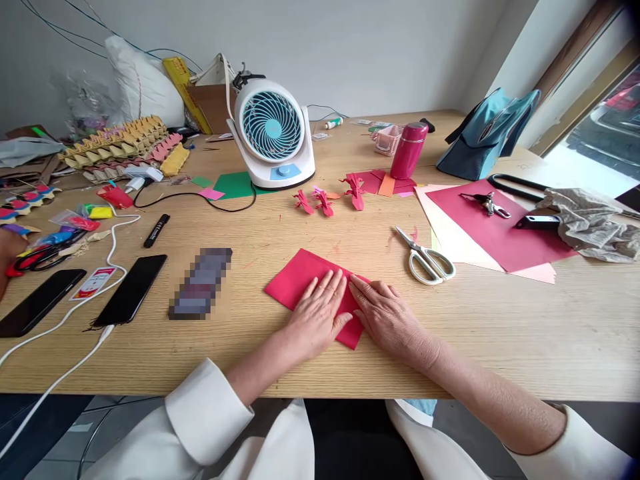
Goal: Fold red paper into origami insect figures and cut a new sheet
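Note:
A folded sheet of red paper (290, 277) lies flat on the wooden table in front of me. My left hand (320, 310) rests flat on its middle with the fingers stretched out and the thumb toward the right. At the paper's right edge, my right hand (387, 313) presses down with its fingertips, fingers extended. Neither hand grips anything. Scissors (430, 263) with white handles lie right of the paper, blades slightly apart. Beyond the paper stand several small red folded-paper figures (326, 202). The part of the sheet under my palms is hidden.
A white fan (275, 133) stands at the back, near a pink bottle (409, 152). Sheets of paper (480, 220), keys and a blue bag (487, 137) are at right. Phones (131, 290), a white cable (113, 247) and another person's hand (7, 257) are at left.

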`<action>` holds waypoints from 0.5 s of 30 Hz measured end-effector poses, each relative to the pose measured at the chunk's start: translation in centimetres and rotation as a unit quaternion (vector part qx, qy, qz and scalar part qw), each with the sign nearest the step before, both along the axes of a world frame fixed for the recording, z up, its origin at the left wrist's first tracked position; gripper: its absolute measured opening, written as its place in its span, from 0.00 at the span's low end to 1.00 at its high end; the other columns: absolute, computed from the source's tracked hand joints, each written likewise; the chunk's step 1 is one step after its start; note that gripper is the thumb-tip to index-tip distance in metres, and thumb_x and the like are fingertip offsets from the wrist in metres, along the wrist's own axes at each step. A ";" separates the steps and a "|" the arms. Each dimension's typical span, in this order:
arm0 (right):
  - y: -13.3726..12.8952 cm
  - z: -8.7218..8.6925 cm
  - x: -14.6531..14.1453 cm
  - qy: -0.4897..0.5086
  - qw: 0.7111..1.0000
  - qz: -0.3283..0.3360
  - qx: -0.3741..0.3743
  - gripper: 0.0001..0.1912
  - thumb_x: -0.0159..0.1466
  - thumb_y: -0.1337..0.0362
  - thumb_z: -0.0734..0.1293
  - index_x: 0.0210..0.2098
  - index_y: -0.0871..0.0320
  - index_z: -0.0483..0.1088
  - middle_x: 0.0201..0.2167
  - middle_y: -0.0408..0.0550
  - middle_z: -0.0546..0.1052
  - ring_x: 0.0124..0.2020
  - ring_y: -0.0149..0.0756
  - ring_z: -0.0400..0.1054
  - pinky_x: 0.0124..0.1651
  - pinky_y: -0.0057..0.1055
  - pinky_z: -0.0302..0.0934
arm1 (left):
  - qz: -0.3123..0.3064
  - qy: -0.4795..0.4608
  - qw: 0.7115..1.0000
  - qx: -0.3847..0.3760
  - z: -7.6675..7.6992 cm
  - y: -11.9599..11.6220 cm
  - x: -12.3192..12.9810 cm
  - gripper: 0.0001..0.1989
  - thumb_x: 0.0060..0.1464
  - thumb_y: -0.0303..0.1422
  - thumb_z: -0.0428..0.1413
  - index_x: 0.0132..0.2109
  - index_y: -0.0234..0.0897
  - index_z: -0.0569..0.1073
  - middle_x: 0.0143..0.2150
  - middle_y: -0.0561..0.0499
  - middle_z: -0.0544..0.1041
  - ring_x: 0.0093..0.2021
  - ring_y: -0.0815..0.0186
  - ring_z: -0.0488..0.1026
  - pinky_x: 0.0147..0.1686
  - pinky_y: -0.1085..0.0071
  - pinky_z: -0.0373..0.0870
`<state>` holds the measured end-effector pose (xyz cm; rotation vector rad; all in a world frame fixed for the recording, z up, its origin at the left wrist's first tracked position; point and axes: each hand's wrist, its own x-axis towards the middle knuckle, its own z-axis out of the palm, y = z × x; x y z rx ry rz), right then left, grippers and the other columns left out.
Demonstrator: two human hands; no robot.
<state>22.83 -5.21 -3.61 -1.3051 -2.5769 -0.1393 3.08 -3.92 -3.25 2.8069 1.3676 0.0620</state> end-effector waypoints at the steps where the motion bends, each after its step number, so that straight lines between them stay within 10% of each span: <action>1: 0.0 0.0 0.0 -0.001 1.000 0.000 0.000 0.24 0.70 0.66 0.58 0.63 0.70 0.64 0.65 0.62 0.65 0.51 0.51 0.63 0.51 0.45 0.62 | -0.023 -0.003 1.000 -0.001 0.1 -0.7 -0.1 0.33 0.69 0.45 0.37 0.72 0.29 0.49 0.75 0.42 0.48 0.75 0.58 0.43 0.71 0.58 0.44; 15: 0.5 0.1 0.5 -0.012 0.999 0.017 -0.030 0.25 0.67 0.71 0.58 0.63 0.73 0.64 0.66 0.63 0.64 0.51 0.50 0.64 0.52 0.44 0.63 | -0.174 -0.042 0.981 -0.068 0.5 -3.7 -1.5 0.48 0.61 0.60 0.38 0.73 0.26 0.42 0.75 0.36 0.47 0.75 0.54 0.38 0.72 0.56 0.37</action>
